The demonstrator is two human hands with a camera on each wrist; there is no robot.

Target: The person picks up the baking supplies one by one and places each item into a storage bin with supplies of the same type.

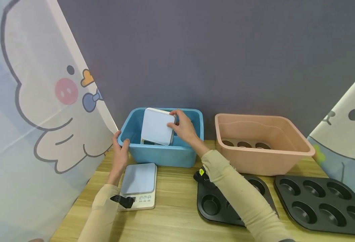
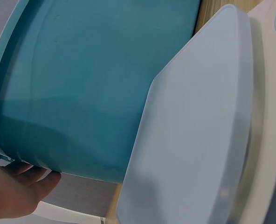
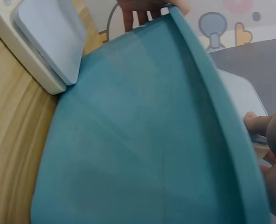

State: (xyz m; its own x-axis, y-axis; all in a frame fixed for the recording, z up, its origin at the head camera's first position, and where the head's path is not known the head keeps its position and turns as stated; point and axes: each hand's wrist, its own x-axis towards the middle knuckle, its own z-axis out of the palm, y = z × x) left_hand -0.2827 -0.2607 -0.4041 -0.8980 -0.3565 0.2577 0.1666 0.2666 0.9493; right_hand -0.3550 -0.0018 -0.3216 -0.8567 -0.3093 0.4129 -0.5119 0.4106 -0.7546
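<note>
A blue bin (image 1: 162,157) stands at the back of the table. My left hand (image 1: 120,155) grips the rim at its left front corner; in the left wrist view the fingers (image 2: 44,185) bend against the bin. My right hand (image 1: 184,128) pinches the upper right edge of a white kitchen scale (image 1: 157,127), thumb on its flat plate. This scale is tilted inside the bin, its lower edge partly hidden by the front rim. Another kitchen scale (image 1: 139,179) lies flat on the table in front of the bin, close to my left forearm.
To the right is a pink bin (image 1: 262,163) with a muffin pan (image 1: 250,141) inside. A black muffin pan (image 1: 210,210) lies under my right forearm, and another muffin pan (image 1: 316,201) sits to its right. A grey wall (image 1: 213,60) rises behind the bins.
</note>
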